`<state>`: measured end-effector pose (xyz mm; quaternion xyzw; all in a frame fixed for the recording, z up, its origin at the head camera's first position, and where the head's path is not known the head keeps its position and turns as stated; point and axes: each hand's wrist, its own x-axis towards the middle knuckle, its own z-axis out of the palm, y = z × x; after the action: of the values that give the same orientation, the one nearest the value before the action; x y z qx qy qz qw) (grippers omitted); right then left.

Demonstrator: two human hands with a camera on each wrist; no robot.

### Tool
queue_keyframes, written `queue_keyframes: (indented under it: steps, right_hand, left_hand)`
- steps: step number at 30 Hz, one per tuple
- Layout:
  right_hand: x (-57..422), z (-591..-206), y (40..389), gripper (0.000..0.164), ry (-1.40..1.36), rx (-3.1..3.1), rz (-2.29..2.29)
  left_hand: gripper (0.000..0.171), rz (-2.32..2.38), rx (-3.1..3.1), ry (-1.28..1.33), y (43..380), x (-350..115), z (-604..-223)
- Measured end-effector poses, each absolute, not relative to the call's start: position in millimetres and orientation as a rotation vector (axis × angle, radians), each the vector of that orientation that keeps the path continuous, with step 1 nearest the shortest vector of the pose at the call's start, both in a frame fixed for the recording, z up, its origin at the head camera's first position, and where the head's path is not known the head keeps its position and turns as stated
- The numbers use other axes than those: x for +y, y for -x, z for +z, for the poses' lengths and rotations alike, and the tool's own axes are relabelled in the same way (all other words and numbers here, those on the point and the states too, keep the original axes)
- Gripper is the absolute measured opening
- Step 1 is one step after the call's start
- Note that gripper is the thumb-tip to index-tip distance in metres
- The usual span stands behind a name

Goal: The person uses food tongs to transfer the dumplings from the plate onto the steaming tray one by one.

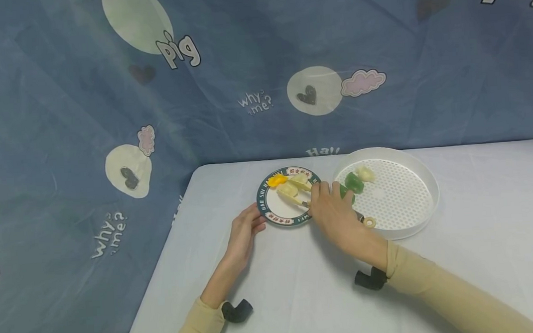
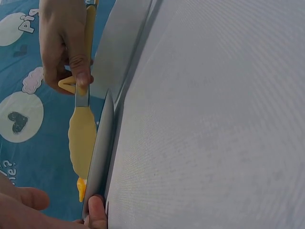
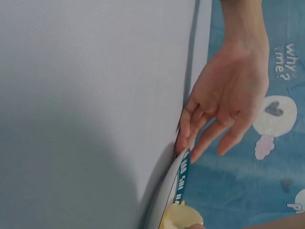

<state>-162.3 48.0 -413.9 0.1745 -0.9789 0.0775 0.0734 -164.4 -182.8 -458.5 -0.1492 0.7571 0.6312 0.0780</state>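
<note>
My right hand (image 1: pixel 334 215) grips a pair of tongs (image 1: pixel 288 189) with pale yellow, scalloped heads and a metal neck. Those heads lie over a white plate (image 1: pixel 277 206) with a dark green lettered rim. On the plate's far left side is a small orange-yellow piece (image 1: pixel 277 180), close to the tong tips. Whether anything sits between the heads, I cannot tell. With fingers extended, my left hand (image 1: pixel 242 238) touches the plate's left rim; its thumb stands apart in the left wrist view.
A round white perforated tray (image 1: pixel 399 200) stands right of the plate, partly behind my right hand. Inside are green pieces (image 1: pixel 354 182) and a pale yellowish piece (image 1: pixel 365 174). The white table (image 1: pixel 273 287) meets a blue printed cloth (image 1: pixel 226 88) at its back and left edges.
</note>
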Motion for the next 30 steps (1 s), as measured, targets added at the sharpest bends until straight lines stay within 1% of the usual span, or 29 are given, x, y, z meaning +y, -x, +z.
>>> queue_keyframes:
  steps: [7,17,19,24,30]
  right_hand:
    - [47.6,-413.3,162.6,0.049,-0.521,-2.943,0.231]
    - [52.2,-410.7,163.3,0.040,-0.530,-3.015,0.325]
    - [54.6,-409.6,162.7,0.042,-0.522,-3.023,0.344]
    - [60.5,-404.4,161.0,0.041,-0.501,-3.053,0.380]
    - [68.6,-396.9,157.5,0.037,-0.528,-3.056,0.476]
  left_hand:
    - [0.057,1.906,2.262,0.426,163.8,-183.5,-456.7]
    - [0.058,1.912,2.258,0.412,162.6,-183.8,-457.1]
    - [0.058,1.914,2.255,0.412,162.3,-183.2,-456.2]
    - [0.058,1.914,2.256,0.399,162.7,-182.9,-456.5]
    - [0.058,1.918,2.259,0.393,161.7,-183.1,-456.1]
